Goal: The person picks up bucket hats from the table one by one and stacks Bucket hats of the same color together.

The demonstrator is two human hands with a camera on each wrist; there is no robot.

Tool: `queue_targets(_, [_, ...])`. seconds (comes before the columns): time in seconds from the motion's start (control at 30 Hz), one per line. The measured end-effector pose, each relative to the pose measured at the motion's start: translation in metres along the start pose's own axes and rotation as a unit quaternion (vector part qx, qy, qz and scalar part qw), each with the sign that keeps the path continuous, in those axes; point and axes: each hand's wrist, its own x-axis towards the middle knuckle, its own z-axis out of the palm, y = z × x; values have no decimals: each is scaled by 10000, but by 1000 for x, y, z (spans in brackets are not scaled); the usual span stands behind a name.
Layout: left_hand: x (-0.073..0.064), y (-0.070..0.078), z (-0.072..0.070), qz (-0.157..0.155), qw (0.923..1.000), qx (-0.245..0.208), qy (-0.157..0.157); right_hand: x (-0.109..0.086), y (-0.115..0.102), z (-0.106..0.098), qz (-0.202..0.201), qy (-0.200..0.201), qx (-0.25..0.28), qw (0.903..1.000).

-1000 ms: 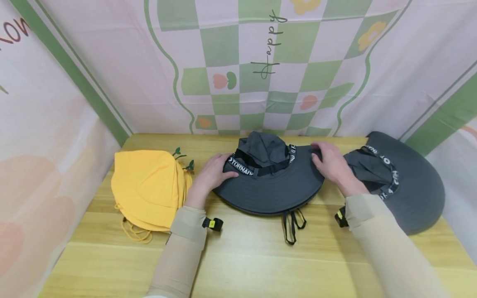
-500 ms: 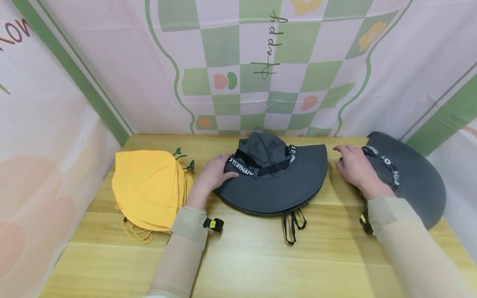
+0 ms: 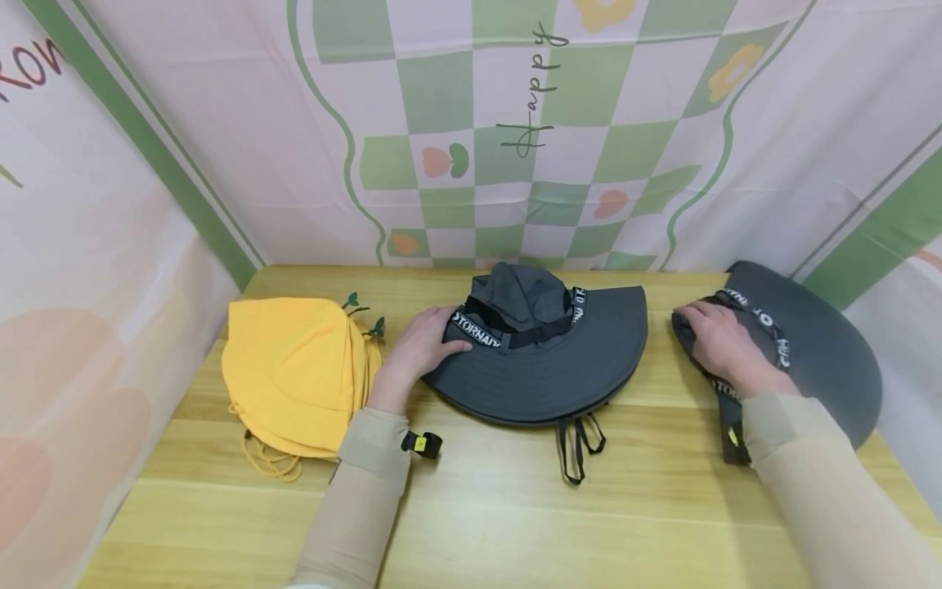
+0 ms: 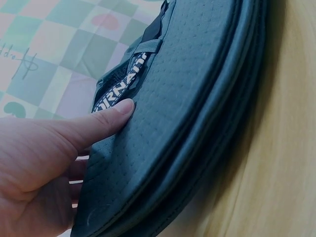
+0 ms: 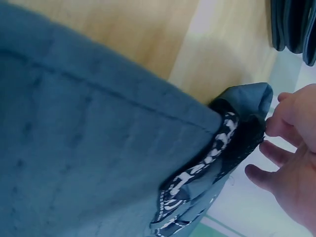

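In the head view a folded dark grey sun hat (image 3: 537, 384) lies mid-table, its crown toward the wall and black cords in front. My left hand (image 3: 423, 339) grips the left end of its brim; in the left wrist view the thumb (image 4: 111, 118) presses on top, and several brim layers show beneath. At the right lies another dark grey sun hat (image 3: 824, 352) with a white-lettered band. My right hand (image 3: 724, 339) is at its crown, fingers curled at the left end. The right wrist view has the fingertips (image 5: 271, 128) right against the crown (image 5: 249, 101).
Yellow hats (image 3: 294, 368) with small green sprouts and a cord lie stacked at the left of the wooden table (image 3: 515, 523). A patterned cloth (image 3: 508, 204) stands close behind the table's back edge, and more cloth rises at both sides.
My right hand has left the right end of the middle hat's brim and moved right to the other grey hat's crown, which has shifted slightly. The left hand has stayed in place.
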Motion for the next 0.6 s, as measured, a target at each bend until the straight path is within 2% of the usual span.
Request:
queue_targets(0.2, [0, -1, 0, 26, 10000, 0, -3, -4, 6, 5, -231, -98, -225, 9994])
queue_targets(0.47, [1, -2, 1, 21, 10000, -1, -17, -5, 6, 5, -336, -680, -777, 9941])
queue_targets(0.6, [1, -2, 1, 21, 10000, 7, -8, -4, 3, 6, -259, -972, -930, 9906])
